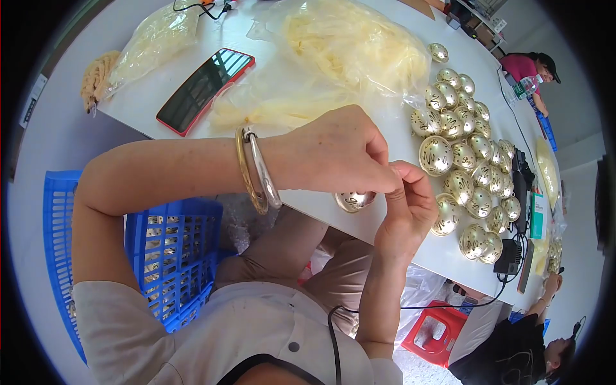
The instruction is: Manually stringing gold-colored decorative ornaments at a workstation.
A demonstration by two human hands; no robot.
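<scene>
Pale cloth shirt (263, 327) nearest; left hand (340, 151), right hand (405, 212) pinched, likely for precision, I can't tell on what; round gold metallic ornament (351, 203) beneath.

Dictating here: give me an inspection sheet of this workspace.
Surface: white table, heavily occupied.
Job's things: gold ball partly hidden by the left hand; more gold balls clustered at right.
Clutter: red-edged phone, clear bag with pale yellow contents.
Hands: left hand and right hand meet at the fingertips; anything pinched there, cannot tell.
Cables: black cable crossing below the table's right side; black adapter.
Surroundings: blue basket, red stool, two co-workers.
</scene>
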